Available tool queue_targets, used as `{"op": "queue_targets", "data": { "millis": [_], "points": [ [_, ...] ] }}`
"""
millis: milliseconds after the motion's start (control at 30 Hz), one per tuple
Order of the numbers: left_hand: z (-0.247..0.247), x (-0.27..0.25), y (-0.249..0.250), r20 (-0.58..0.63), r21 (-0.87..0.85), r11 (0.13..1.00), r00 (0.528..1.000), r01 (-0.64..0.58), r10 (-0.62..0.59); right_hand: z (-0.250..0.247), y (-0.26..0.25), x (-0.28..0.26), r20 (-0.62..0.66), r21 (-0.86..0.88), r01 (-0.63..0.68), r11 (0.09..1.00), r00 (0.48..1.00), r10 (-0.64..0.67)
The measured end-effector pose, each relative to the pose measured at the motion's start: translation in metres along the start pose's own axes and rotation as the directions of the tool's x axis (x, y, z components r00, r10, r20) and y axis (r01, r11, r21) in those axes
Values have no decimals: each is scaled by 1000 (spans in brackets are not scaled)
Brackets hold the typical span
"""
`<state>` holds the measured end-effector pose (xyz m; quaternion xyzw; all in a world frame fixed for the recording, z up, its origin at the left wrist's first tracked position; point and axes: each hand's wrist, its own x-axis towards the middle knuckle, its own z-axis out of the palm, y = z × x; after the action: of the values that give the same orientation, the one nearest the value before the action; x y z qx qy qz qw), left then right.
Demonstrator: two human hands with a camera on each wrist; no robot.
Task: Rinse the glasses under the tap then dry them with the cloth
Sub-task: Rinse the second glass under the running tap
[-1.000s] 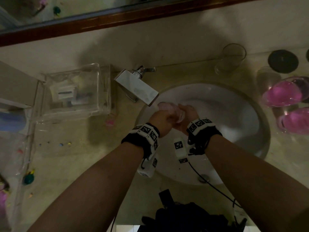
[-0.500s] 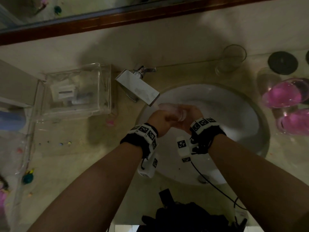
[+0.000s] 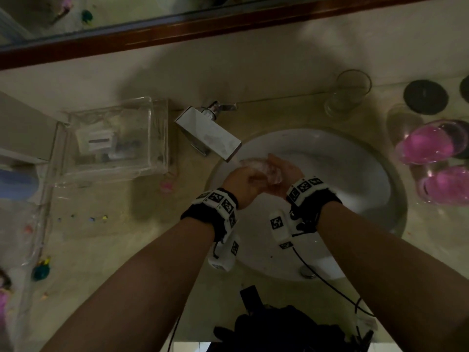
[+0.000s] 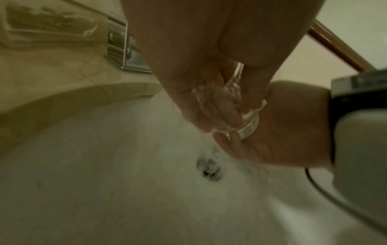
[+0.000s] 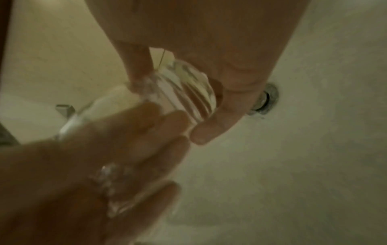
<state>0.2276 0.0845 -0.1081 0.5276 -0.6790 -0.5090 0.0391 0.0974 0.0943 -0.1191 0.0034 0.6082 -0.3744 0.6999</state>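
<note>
A clear ribbed glass (image 3: 264,171) lies tilted under the spout of the square chrome tap (image 3: 208,134), over the white sink (image 3: 342,174). My left hand (image 3: 243,181) holds its open end, and the fingers (image 4: 217,107) show through the wet glass (image 4: 249,122). My right hand (image 3: 284,174) grips the thick base (image 5: 184,87) between thumb and fingers. Water runs off the glass toward the drain (image 4: 209,169). No cloth shows in any view.
A clear glass (image 3: 347,94) stands behind the sink, and another (image 3: 403,123) sits right of it. Two pink-tinted glasses (image 3: 431,143) (image 3: 446,185) and a dark lid (image 3: 425,96) are at the right. A clear plastic box (image 3: 111,138) sits left of the tap.
Both hands stay under the spout with the glass. The right hand has rolled a little, its fingers now reaching further over the glass's far side.
</note>
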Motion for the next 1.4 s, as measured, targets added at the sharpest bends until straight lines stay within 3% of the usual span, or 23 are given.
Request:
{"op": "queue_targets", "data": {
  "millis": [67,133,233,300,467,600,667,767,1067,1300,1400],
  "points": [
    [1,3,-2,-62,13,997,995,76,-75,7,-3,-4,32,42,-25,999,999,24],
    [3,4,-3,-103,-53,991,987,120,-124,9,-3,-1,-20,83,0,997,1000,2],
    [5,4,-4,-154,-147,971,966,187,-210,5,-1,-3,-46,-70,69,995,996,-73],
    [5,4,-5,-188,-150,965,952,217,-243,3,-1,4,-31,18,62,998,998,-61],
    [-3,-1,0,-190,-14,979,960,205,-204,2,-6,-4,-17,-127,96,987,995,-99],
    [-4,-4,0,-201,-108,974,955,201,-219,-3,-5,3,4,-194,149,970,989,-151],
    [-4,-4,2,-185,-152,969,957,196,-223,-2,-2,11,-68,-217,108,970,990,-125],
    [-3,-4,8,-170,-204,964,964,170,-205,0,-2,11,-76,-337,139,931,982,-174],
    [-1,-7,3,-77,-117,981,983,154,-164,-5,-5,7,-43,-503,222,835,959,-281],
    [-1,-4,0,-101,-148,967,969,207,-223,1,-2,8,-65,-390,221,894,962,-266],
    [-2,0,-3,-129,-78,971,963,228,-236,4,-2,7,-45,-427,256,868,952,-303]
  ]
}}
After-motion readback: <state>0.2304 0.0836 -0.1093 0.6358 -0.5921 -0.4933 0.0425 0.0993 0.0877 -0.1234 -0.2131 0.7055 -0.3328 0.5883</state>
